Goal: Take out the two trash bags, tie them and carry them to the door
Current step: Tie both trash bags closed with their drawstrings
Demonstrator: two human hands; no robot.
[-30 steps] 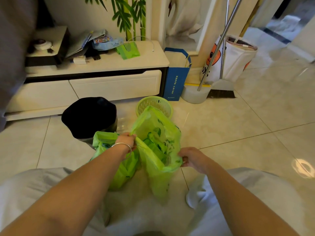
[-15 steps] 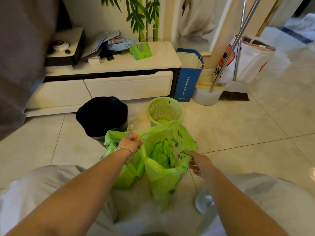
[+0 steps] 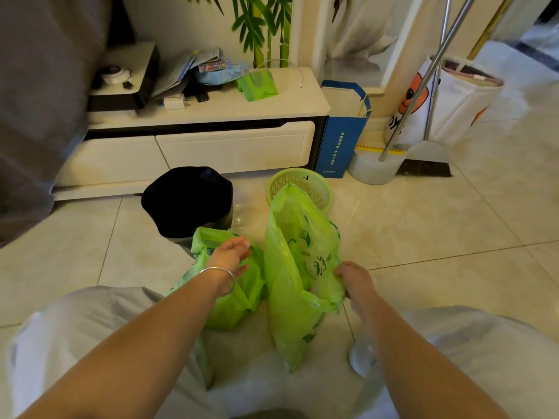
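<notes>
Two light green trash bags stand side by side on the tiled floor in front of my knees. The left trash bag [image 3: 233, 306] is low and crumpled, with its mouth open. The right trash bag [image 3: 295, 267] is taller, its mouth pulled into a narrow upright slit. My left hand [image 3: 231, 257], a silver bangle on its wrist, hovers over the left bag's mouth with loose, spread fingers and holds nothing. My right hand [image 3: 354, 281] pinches the right-hand rim of the taller bag.
A bin with a black liner [image 3: 187, 201] stands just behind the left bag, and a green mesh basket [image 3: 314, 184] just behind the right one. Farther back are a white low cabinet [image 3: 211, 146], a blue paper bag [image 3: 340, 140], and a broom with dustpan [image 3: 423, 158]. Open tiled floor lies to the right.
My left hand has let go of the taller bag's rim and opened over the left bag. My right hand has closed on the taller bag's right rim. The bag's mouth has narrowed.
</notes>
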